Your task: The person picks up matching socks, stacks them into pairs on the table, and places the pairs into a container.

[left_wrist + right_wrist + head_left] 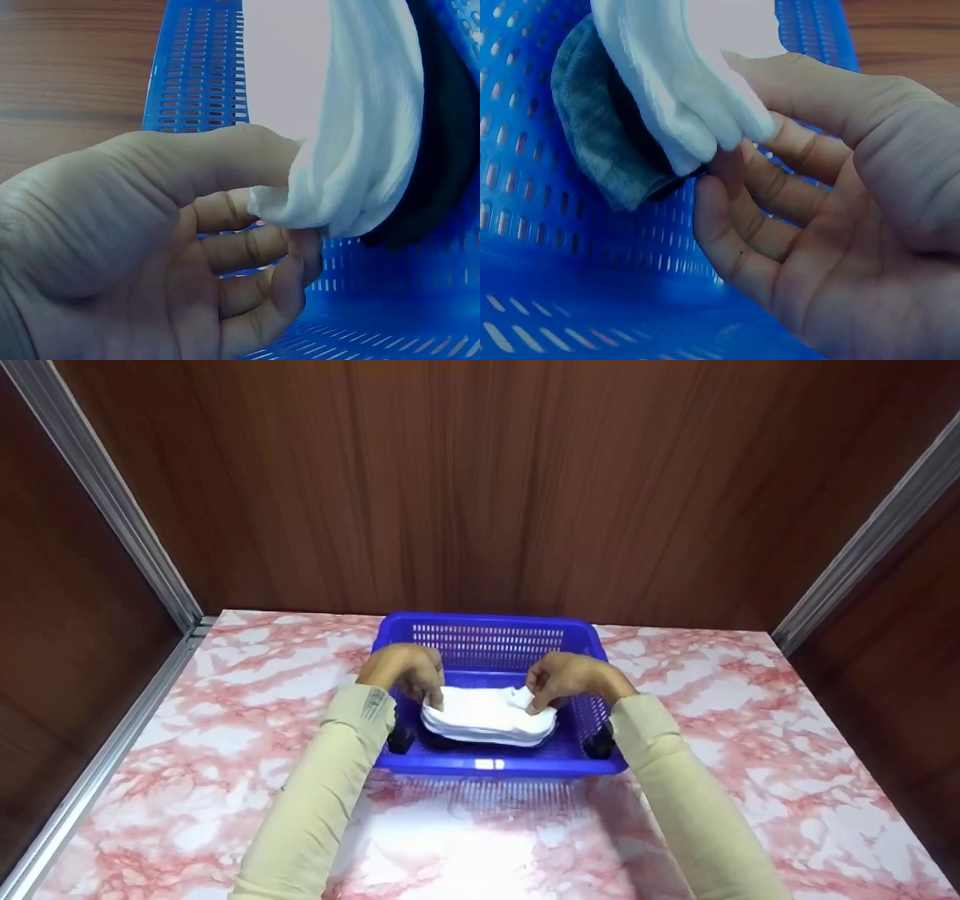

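Each hand pinched one end of the white cloth point(489, 716), left hand point(405, 669) and right hand point(568, 676), its length lying crosswise inside the blue basket point(495, 766).

**Count: one basket, two hands, stacked cloths**

One blue perforated basket point(487, 641) stands on one pink marbled tabletop point(750, 735). Two hands are in view: one left hand point(405, 671) and one right hand point(566, 679), each with one beige sleeve. Inside the basket lies one stack of white folded cloths point(487, 718); the layers cannot be counted exactly. Beneath it there is at least one dark cloth point(604, 131).
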The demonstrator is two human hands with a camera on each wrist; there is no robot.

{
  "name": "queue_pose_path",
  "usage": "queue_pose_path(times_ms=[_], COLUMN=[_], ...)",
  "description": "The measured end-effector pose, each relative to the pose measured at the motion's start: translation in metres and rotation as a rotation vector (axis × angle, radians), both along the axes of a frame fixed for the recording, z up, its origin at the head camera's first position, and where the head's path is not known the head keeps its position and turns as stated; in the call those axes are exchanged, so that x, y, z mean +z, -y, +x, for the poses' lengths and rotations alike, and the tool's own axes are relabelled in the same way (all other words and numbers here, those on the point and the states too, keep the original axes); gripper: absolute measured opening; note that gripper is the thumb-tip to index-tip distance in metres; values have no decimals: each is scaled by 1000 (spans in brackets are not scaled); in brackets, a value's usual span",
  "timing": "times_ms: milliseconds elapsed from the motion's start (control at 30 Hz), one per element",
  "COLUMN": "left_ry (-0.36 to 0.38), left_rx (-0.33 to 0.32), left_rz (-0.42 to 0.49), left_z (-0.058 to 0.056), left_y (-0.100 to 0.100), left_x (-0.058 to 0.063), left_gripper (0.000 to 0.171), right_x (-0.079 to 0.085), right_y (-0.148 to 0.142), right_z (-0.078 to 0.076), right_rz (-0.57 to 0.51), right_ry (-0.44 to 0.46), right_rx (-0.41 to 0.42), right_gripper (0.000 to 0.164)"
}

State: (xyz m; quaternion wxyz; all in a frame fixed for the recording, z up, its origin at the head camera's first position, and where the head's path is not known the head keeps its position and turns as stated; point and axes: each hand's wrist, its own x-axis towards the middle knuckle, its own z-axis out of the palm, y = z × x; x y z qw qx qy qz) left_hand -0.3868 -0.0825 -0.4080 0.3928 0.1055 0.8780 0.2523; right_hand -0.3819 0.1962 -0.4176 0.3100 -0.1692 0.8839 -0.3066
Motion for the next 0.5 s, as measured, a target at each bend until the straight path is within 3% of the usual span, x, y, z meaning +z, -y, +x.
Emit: queue_pose_path(times_ms=[200, 300, 367, 500], left_ry=[-74, -161, -257, -560], left_rx=[-24, -56, -91, -95], left_rz=[-11, 1, 4, 30], left_z=[3, 6, 9, 17], left_y=[-1, 1, 5, 19], left_x=[16, 28, 35, 51], left_gripper=[24, 42, 48, 45], right_x=[14, 25, 34, 54], right_y=[-7, -12, -17, -31], right_z=[1, 4, 6, 14], right_rz=[-80, -125, -140, -127], right_ry=[-56, -113, -161, -351], right_rx=[-17, -24, -35, -69], right_gripper=[34, 34, 32, 33])
